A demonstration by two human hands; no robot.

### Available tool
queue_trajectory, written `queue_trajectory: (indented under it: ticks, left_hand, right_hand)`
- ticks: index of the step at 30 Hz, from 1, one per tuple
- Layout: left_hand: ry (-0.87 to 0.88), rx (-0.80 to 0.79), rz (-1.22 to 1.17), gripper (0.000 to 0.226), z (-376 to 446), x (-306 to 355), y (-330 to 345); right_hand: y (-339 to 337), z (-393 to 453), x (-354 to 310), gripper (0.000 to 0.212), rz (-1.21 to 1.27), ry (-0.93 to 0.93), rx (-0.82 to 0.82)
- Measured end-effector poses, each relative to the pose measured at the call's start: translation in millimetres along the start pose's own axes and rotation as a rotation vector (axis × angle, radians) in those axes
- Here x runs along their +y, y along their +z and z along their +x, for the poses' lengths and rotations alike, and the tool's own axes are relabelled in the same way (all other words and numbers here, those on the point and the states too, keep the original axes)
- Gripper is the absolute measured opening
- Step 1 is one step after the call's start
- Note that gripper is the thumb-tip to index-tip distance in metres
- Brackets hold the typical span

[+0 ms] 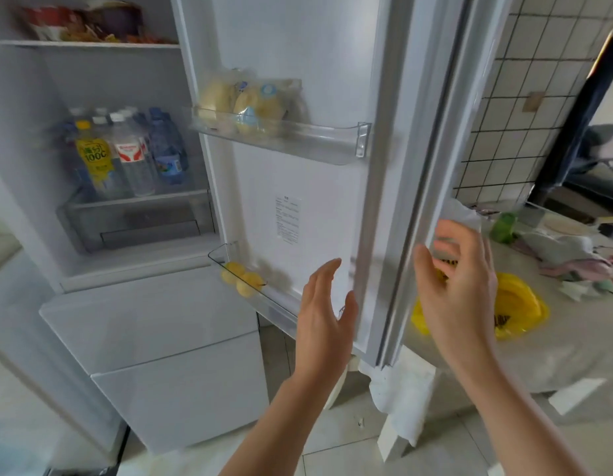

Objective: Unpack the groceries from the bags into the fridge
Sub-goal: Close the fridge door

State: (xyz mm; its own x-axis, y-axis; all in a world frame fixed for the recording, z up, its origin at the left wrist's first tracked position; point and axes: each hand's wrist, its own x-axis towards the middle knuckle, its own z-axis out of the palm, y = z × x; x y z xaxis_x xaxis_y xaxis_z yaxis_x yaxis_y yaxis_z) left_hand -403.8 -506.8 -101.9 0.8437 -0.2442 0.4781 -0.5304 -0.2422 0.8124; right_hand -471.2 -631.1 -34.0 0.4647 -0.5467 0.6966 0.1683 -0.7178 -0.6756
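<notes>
Both hands are empty with fingers loosely spread: the left hand (pixel 324 310) just inside the open white fridge door (pixel 298 201), the right hand (pixel 458 286) past its outer edge, likely reaching for the crumpled yellow plastic grocery bag (pixel 518 307). The bag lies slumped on the grey-clothed table (pixel 556 352) at right, long axis running left-right; its mouth cannot be made out. Clear plastic bottles (pixel 126 152) stand upright on the fridge shelf.

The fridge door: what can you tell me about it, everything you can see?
The fridge door is white, looks plastic-lined inside, and stands swung open to the right of the shelves. A clear upper rack holds bagged pale buns; a clear lower rack holds small yellow fruits. A printed label sits on the inner panel. A grey seal runs down its edge. The left hand and right hand, both open, flank that edge; contact is unclear.
</notes>
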Motion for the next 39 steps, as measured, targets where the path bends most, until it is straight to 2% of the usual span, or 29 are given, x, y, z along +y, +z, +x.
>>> queue_trajectory:
  ticks: [3, 6, 12, 18, 26, 34, 39]
  left_hand:
    - [0.017, -0.008, 0.013, 0.051, 2.4, 7.5, 7.4]
    - [-0.002, -0.052, -0.001, 0.055, 2.5, 12.9, 12.2]
    - [-0.015, -0.077, -0.01, 0.058, -0.1, 17.9, 14.5]
    - [-0.009, 0.0, -0.005, 0.055, -10.4, 18.1, 0.6]
    - [0.014, 0.242, 0.001, 0.044, -40.2, 2.4, -55.3]
    - [-0.054, 0.524, -0.011, 0.04, -59.2, -16.3, -136.4]
    - [-0.043, 0.689, -0.106, 0.041, -59.3, -24.1, -183.8]
  right_hand:
    - [1.4, 9.8, 12.8, 0.049, -0.083, 0.07, 0.0]
    - [7.3, 18.8, 21.8, 0.055, -0.124, 0.161, -0.088]
    - [15.9, 22.2, 30.9, 0.04, -0.068, 0.128, -0.108]
    - [10.1, 9.3, 21.8, 0.033, 0.003, 0.095, -0.11]
    - [16.8, -37.8, -26.2, 0.028, 0.154, -0.004, -0.232]
    - [56.5, -67.2, -89.5, 0.024, 0.369, -0.128, -0.577]
    - [101.7, -75.0, -122.8, 0.042, 0.432, -0.158, -0.67]
